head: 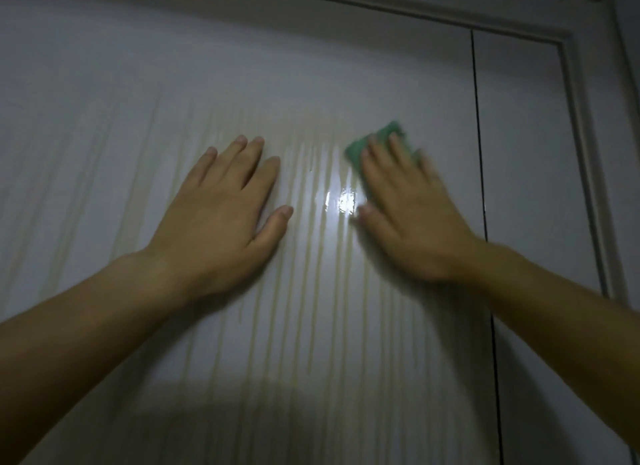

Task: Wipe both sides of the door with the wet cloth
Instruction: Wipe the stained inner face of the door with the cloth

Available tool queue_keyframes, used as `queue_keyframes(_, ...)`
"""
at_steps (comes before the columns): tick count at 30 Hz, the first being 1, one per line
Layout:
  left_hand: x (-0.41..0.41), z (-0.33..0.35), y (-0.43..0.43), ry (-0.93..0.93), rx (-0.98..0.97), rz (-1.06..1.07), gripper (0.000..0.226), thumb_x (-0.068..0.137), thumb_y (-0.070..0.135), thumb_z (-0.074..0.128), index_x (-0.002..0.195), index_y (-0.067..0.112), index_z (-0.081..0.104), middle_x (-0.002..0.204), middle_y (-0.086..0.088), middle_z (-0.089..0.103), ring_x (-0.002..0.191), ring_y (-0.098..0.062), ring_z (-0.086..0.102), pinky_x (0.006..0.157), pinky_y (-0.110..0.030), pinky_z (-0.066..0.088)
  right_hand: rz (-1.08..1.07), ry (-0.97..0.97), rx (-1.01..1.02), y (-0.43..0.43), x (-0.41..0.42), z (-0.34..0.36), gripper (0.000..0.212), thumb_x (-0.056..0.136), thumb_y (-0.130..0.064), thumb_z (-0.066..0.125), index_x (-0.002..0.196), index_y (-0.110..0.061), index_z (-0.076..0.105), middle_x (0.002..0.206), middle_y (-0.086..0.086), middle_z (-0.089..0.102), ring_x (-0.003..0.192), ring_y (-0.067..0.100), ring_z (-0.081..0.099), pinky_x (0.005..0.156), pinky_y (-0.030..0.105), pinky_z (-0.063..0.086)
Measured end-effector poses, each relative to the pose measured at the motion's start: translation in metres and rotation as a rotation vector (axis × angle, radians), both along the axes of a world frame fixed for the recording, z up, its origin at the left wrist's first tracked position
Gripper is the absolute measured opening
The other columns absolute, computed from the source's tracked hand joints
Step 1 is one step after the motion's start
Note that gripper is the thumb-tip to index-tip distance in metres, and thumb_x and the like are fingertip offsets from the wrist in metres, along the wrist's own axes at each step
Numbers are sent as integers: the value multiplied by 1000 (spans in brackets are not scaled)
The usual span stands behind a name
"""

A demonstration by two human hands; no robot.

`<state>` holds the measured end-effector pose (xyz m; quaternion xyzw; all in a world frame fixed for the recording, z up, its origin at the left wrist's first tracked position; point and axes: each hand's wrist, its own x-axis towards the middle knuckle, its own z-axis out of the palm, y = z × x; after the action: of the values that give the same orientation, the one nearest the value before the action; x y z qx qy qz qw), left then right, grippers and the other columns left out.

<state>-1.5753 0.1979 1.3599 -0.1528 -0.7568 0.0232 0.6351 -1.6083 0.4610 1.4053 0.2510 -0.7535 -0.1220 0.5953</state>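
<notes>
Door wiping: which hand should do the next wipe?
Right. The right hand presses the green cloth flat on the door; the left hand lies flat on it with no cloth.

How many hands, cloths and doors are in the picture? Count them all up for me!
Hands: 2 (left hand flat on the door, right hand pressing the green cloth)
Cloths: 1 (the green cloth)
Doors: 1 (the door, wet and streaky)
Total: 4

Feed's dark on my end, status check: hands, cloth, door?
Left hand flat on door, open. Right hand presses green cloth to door. Wet streaks run down; no obstruction visible.
</notes>
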Motion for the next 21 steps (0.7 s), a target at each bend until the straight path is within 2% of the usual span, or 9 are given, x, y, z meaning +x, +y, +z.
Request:
queue_keyframes(2,-2,-4,-4,-18,10,5,75,99,55,20,158,11,28,168,-14,18,157,-28,12,128,-46,9,-3,-4,140,-5,1,-19,73,103,-60,6,163,-21,-4,171,0,-8,157,16,-15,127,43,-9)
queue_keyframes(4,-5,-5,-6,-24,9,-1,74,100,55,21,160,12,24,170,-12,14,158,-26,8,128,-45,7,-4,-7,151,-3,3,-1,71,103,-59,6,163,-22,-4,171,0,-9,156,15,-16,127,43,-8)
queue_keyframes(9,-10,-6,-10,-3,2,-20,72,101,53,21,160,13,23,170,-10,13,158,-24,7,128,-44,6,-8,-24,-151,-19,3,52,70,104,-54,9,163,-19,-7,171,3,-12,156,19,-16,127,48,-8)
queue_keyframes(11,-10,-5,-12,-4,-5,-21,73,100,53,20,161,14,22,170,-10,12,158,-24,6,128,-44,6,-8,11,-39,-35,0,30,72,103,-57,11,163,-21,-6,171,3,-9,157,20,-15,127,48,-7)
queue_keyframes(13,-9,-4,-14,-10,-10,-23,74,99,54,18,161,15,22,170,-9,12,158,-23,7,128,-44,5,3,41,174,-41,0,2,70,104,-57,15,162,-22,-4,171,1,-6,157,18,-14,127,43,-8)
queue_keyframes(15,-8,-4,-15,-6,-11,-27,73,98,52,19,161,15,24,170,-9,14,158,-24,9,128,-43,6,-17,40,277,-36,0,3,68,106,-55,17,163,-23,-3,172,-1,-5,157,15,-14,127,40,-9)
queue_keyframes(16,-8,-4,-15,-3,-10,-30,73,98,52,20,161,14,25,170,-10,15,158,-24,10,127,-42,6,-16,30,241,-36,2,15,68,105,-54,15,163,-23,-2,172,-1,-5,157,16,-13,127,41,-9)
queue_keyframes(19,-8,-4,-16,-11,-15,-49,73,99,52,18,162,15,22,170,-8,12,158,-22,7,128,-40,3,-6,-33,-42,-43,6,58,67,106,-51,12,163,-21,-5,172,1,-10,157,17,-15,127,48,-8)
queue_keyframes(21,-7,-4,-16,-33,-22,-76,73,99,52,19,163,16,17,171,-6,9,158,-18,3,127,-36,0,-7,-20,-95,-56,5,58,67,107,-51,14,163,-19,-5,171,2,-11,157,20,-16,127,48,-8)
